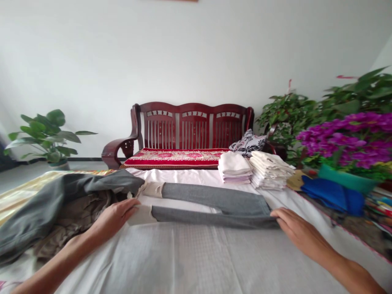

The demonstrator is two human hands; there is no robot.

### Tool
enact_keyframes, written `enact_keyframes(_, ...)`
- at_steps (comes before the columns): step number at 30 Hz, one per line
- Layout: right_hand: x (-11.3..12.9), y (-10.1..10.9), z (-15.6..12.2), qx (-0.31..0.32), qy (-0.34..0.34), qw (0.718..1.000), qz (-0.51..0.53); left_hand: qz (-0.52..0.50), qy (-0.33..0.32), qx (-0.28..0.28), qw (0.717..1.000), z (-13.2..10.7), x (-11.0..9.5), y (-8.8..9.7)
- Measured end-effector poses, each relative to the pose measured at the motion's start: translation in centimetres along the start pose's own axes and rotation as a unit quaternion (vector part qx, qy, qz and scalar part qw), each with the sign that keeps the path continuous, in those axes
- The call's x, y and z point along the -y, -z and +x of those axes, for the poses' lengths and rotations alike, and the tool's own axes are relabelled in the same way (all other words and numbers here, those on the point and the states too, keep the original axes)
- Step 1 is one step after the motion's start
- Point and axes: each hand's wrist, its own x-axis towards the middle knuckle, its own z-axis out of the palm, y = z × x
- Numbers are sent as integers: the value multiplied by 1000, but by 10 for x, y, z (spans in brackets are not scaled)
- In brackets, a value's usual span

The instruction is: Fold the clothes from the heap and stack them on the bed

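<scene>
A pair of grey trousers (214, 204) lies flat across a white cloth-covered table (190, 261), legs pointing left with pale turned-up cuffs (142, 214). My left hand (114, 218) rests on the near cuff, fingers together and laid flat. My right hand (295, 228) lies flat on the waist end at the right, fingers stretched out. Neither hand grips the cloth.
A heap of grey and beige clothes (52, 212) lies at the left. Two stacks of folded white cloths (257, 169) stand at the far edge, blue fabric (332, 196) and purple flowers (352, 143) at the right. A red wooden bench (183, 134) stands behind.
</scene>
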Motion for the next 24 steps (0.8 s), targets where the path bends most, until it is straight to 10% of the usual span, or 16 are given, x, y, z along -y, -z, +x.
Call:
enact_keyframes(10, -32, -22, 124, 45, -58, 997, 2, 195, 102, 74, 973, 133, -17, -3)
enact_keyframes(24, -28, -51, 139, 123, -115, 979, -114, 239, 105, 140, 955, 167, 7, -50)
